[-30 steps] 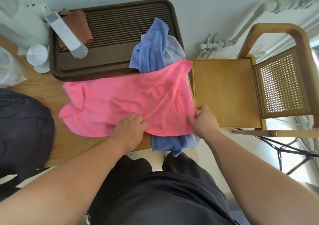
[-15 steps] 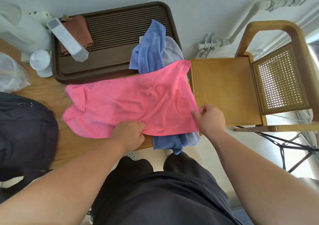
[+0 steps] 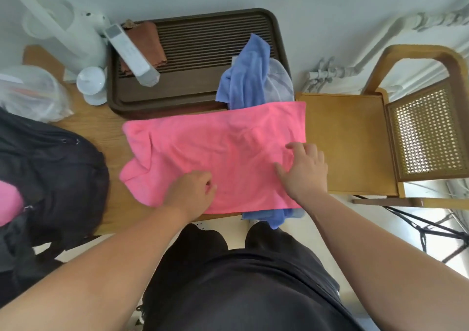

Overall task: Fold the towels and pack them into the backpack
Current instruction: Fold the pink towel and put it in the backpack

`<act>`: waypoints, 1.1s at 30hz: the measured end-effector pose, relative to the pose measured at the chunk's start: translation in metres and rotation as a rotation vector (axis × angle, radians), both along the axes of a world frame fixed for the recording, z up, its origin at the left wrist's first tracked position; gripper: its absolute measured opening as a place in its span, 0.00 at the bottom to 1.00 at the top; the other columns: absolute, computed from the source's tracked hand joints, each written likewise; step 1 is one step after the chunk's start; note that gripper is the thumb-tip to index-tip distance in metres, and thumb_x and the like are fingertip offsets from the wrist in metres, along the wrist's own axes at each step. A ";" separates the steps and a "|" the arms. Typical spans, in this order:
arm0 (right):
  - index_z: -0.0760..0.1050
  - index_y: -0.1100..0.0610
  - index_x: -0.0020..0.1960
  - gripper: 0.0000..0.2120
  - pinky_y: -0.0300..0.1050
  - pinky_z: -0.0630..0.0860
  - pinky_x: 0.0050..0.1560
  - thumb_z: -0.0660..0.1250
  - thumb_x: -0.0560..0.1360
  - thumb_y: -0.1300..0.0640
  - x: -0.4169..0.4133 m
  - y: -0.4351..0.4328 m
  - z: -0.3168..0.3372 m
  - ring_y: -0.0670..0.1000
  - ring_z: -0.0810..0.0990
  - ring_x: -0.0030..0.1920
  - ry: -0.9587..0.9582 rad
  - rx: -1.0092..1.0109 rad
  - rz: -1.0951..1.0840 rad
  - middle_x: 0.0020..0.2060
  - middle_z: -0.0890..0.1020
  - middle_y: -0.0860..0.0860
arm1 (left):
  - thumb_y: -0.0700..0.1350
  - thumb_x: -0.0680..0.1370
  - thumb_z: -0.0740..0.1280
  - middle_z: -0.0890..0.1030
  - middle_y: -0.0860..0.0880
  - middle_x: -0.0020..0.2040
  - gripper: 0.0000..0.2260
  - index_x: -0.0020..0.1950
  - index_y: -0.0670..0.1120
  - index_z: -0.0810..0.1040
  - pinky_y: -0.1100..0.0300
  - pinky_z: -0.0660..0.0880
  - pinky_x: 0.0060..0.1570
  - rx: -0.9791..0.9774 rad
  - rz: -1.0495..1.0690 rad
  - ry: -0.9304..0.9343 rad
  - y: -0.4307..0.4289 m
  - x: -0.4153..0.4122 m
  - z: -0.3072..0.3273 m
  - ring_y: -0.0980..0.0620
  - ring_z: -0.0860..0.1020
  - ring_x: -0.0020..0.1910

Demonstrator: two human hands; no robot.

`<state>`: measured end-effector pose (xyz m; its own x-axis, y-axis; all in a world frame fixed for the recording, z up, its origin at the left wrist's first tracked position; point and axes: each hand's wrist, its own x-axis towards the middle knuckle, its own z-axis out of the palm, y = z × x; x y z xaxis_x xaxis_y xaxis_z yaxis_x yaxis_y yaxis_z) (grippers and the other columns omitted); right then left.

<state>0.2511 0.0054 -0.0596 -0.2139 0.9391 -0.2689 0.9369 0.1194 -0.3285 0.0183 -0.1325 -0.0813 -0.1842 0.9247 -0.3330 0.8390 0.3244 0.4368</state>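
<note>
A pink towel (image 3: 215, 150) lies spread over the wooden table (image 3: 109, 137), its left end still wrinkled. Under it lies a blue towel (image 3: 250, 76), which sticks out at the far side over the tray and at the near table edge. My left hand (image 3: 191, 194) rests on the towel's near edge with its fingers curled on the cloth. My right hand (image 3: 303, 168) lies flat on the towel's right part, fingers spread. A black backpack (image 3: 50, 170) sits at the left, with something pink showing at its near left side.
A dark brown slatted tray (image 3: 203, 51) at the back holds a brown cloth and a white box. A white kettle (image 3: 66, 33), a white cup and a clear plastic bag stand at the far left. A wooden chair (image 3: 350, 142) stands right of the table.
My right hand has let go of the towel's right corner and moved onto the cloth, palm down. The towel now lies flatter on the right. My left hand stayed on the near edge.
</note>
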 end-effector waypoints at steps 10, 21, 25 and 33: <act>0.68 0.46 0.73 0.28 0.57 0.65 0.69 0.66 0.75 0.43 -0.162 -0.037 0.003 0.57 0.64 0.72 -0.069 -0.118 0.772 0.73 0.66 0.49 | 0.48 0.77 0.64 0.64 0.43 0.74 0.28 0.76 0.47 0.62 0.40 0.70 0.65 -0.229 0.748 0.127 -0.055 -0.100 -0.006 0.38 0.66 0.69; 0.54 0.39 0.79 0.33 0.65 0.60 0.73 0.58 0.78 0.33 -0.298 -0.046 0.000 0.62 0.51 0.79 -0.312 -0.237 1.131 0.81 0.48 0.52 | 0.49 0.78 0.64 0.74 0.43 0.64 0.14 0.62 0.45 0.75 0.44 0.74 0.61 -0.231 0.753 -0.027 -0.049 -0.115 -0.005 0.40 0.74 0.63; 0.51 0.38 0.80 0.31 0.65 0.61 0.71 0.55 0.79 0.33 -0.306 -0.047 -0.007 0.63 0.54 0.78 -0.423 -0.268 1.107 0.81 0.50 0.55 | 0.44 0.77 0.66 0.75 0.48 0.50 0.06 0.42 0.50 0.70 0.55 0.70 0.42 -0.095 0.815 -0.150 -0.047 -0.114 0.006 0.47 0.75 0.47; 0.83 0.55 0.55 0.13 0.46 0.73 0.47 0.69 0.76 0.49 -0.283 -0.025 0.010 0.52 0.79 0.50 0.222 -0.202 0.694 0.48 0.82 0.50 | 0.35 0.72 0.64 0.67 0.53 0.31 0.10 0.37 0.47 0.66 0.61 0.60 0.29 0.102 0.805 -0.447 -0.055 -0.112 0.022 0.53 0.63 0.30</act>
<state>-0.0318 -0.0196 -0.0494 -0.8074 0.5063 -0.3031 0.5781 0.5756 -0.5784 -0.0937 -0.1873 -0.0591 -0.6581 0.6022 -0.4520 0.1239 0.6787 0.7239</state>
